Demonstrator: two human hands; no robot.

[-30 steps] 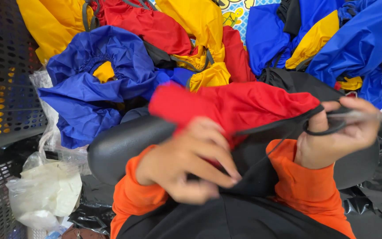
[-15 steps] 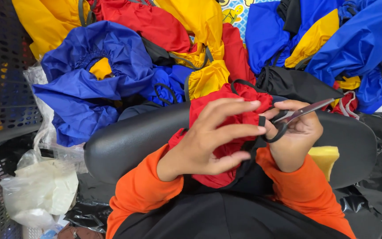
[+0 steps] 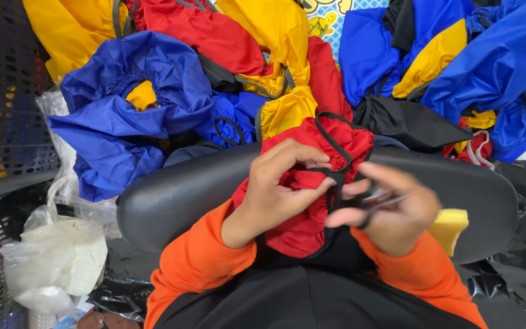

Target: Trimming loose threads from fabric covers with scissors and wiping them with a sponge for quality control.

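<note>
— Close up, what have your hands got?

— My left hand (image 3: pixel 281 195) is closed on a bunched red fabric bag (image 3: pixel 312 183), fingers curled into the cloth, just above the black padded rest (image 3: pixel 178 195) in front of me. A black drawstring (image 3: pixel 336 143) loops over the bag's top.

— And the right?

— My right hand (image 3: pixel 391 210) grips small scissors (image 3: pixel 375 200), thumb and fingers wrapped round the handles, touching the bag's right side. It is blurred, so I cannot tell whether the blades are apart.

— Around you?

— Blue (image 3: pixel 123 116), yellow (image 3: pixel 269 30) and red bags are heaped beyond the rest. A yellow sponge (image 3: pixel 448 225) sits by my right wrist, and a plastic bag (image 3: pixel 56 262) lies at my left.
</note>
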